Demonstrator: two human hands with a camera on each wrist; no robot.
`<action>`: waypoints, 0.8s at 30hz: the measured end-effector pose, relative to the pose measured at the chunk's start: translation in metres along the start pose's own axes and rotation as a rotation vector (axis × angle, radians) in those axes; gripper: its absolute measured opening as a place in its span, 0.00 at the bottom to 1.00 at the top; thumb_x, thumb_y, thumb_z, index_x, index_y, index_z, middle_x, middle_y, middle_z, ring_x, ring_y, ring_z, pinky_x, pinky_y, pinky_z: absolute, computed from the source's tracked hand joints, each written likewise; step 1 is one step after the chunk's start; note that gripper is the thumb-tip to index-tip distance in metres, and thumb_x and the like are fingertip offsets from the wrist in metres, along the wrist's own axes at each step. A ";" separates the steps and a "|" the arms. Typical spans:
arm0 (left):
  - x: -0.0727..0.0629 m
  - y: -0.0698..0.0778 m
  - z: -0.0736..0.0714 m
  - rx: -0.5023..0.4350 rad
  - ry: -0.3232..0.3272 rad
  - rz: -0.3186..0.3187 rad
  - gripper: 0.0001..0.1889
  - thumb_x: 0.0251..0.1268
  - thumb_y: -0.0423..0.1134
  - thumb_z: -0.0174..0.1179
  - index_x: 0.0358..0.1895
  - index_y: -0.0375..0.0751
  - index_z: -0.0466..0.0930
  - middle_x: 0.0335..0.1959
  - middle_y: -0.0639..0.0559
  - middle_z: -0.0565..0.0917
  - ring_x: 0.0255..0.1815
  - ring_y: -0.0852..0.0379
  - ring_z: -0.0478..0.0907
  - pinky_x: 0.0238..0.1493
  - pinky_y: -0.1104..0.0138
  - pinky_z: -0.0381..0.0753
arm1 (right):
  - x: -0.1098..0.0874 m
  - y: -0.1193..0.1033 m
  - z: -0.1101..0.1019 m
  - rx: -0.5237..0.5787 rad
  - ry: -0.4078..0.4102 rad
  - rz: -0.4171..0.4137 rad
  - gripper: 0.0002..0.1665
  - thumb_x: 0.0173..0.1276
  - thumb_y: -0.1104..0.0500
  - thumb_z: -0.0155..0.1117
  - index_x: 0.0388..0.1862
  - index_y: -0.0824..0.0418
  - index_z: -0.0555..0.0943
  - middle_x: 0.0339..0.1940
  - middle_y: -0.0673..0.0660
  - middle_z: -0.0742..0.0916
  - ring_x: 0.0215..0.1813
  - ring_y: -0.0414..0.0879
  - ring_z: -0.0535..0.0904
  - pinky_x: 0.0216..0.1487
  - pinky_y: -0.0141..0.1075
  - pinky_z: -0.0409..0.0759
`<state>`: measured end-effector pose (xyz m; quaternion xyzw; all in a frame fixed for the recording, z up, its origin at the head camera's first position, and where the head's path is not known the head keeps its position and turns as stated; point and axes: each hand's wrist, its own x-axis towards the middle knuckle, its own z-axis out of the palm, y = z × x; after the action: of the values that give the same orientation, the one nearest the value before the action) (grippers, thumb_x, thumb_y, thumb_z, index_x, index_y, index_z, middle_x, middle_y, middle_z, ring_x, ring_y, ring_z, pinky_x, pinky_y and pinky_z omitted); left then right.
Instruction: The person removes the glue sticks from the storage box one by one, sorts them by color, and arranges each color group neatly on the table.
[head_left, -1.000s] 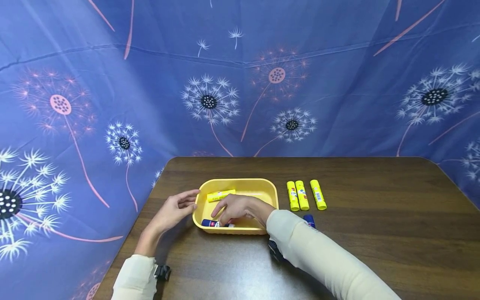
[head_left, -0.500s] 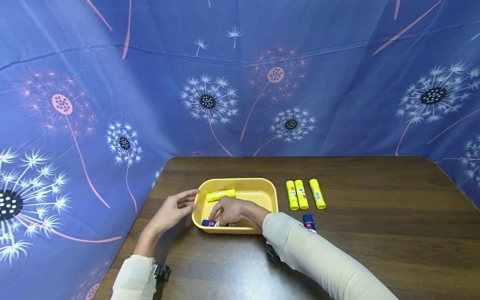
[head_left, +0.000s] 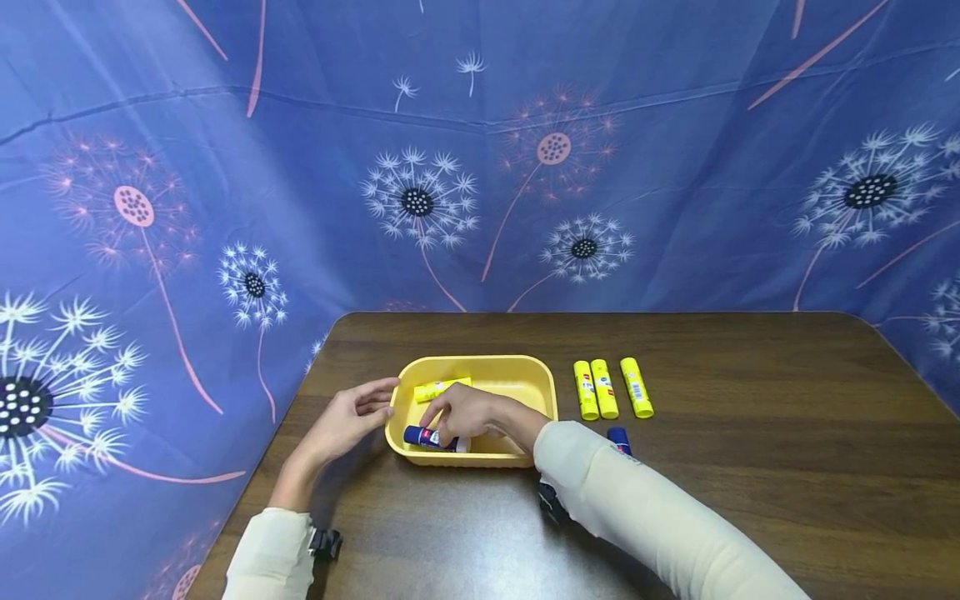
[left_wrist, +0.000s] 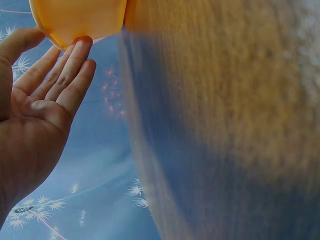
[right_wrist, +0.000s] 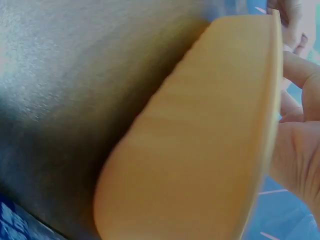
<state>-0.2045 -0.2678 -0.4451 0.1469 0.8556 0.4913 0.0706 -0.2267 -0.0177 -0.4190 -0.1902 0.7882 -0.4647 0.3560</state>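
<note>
A blue glue stick (head_left: 420,436) with a white end lies lengthwise near the front wall inside a yellow plastic tray (head_left: 502,460). My right hand (head_left: 476,412) reaches into the tray and pinches this stick between thumb and fingers. In the right wrist view the tray's outer wall (right_wrist: 185,150) hides the fingertips and the stick. Behind it in the tray is a yellow glue stick (head_left: 442,389), partly covered by the right hand. My left hand (head_left: 341,423) touches the tray's left end with fairly straight fingers; the left wrist view shows these fingers (left_wrist: 75,67) against the tray wall.
To the right of the tray, three yellow glue sticks (head_left: 603,389) lie on the brown wooden table (head_left: 750,400). Another blue glue stick (head_left: 618,439) is partly hidden by the right sleeve. A blue dandelion-print cloth (head_left: 480,167) hangs behind the table and along its left side.
The right hand's fingers have closed on the blue glue stick. Its blue end has risen slightly and moved away from the tray's front wall. The left hand has stayed put.
</note>
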 end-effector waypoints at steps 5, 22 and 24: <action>0.002 0.000 -0.001 0.001 -0.005 -0.006 0.26 0.73 0.30 0.60 0.72 0.32 0.72 0.62 0.30 0.83 0.62 0.37 0.84 0.62 0.60 0.85 | -0.006 -0.006 -0.010 0.068 0.033 -0.013 0.23 0.59 0.77 0.64 0.53 0.64 0.87 0.35 0.56 0.84 0.36 0.45 0.79 0.34 0.30 0.81; 0.001 0.003 -0.002 0.003 -0.003 -0.034 0.27 0.73 0.31 0.60 0.73 0.33 0.71 0.63 0.31 0.82 0.63 0.36 0.83 0.62 0.60 0.86 | -0.041 -0.025 -0.051 0.206 0.187 -0.064 0.25 0.64 0.75 0.64 0.60 0.64 0.83 0.42 0.59 0.83 0.42 0.46 0.80 0.39 0.31 0.83; 0.001 0.003 -0.002 0.003 -0.005 -0.040 0.27 0.73 0.30 0.60 0.73 0.33 0.71 0.63 0.30 0.82 0.63 0.36 0.82 0.62 0.60 0.86 | -0.046 -0.024 -0.057 0.215 0.214 -0.063 0.26 0.64 0.74 0.63 0.62 0.64 0.82 0.42 0.58 0.82 0.42 0.46 0.80 0.38 0.31 0.83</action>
<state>-0.2052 -0.2682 -0.4417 0.1312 0.8589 0.4882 0.0825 -0.2384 0.0335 -0.3623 -0.1250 0.7608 -0.5752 0.2734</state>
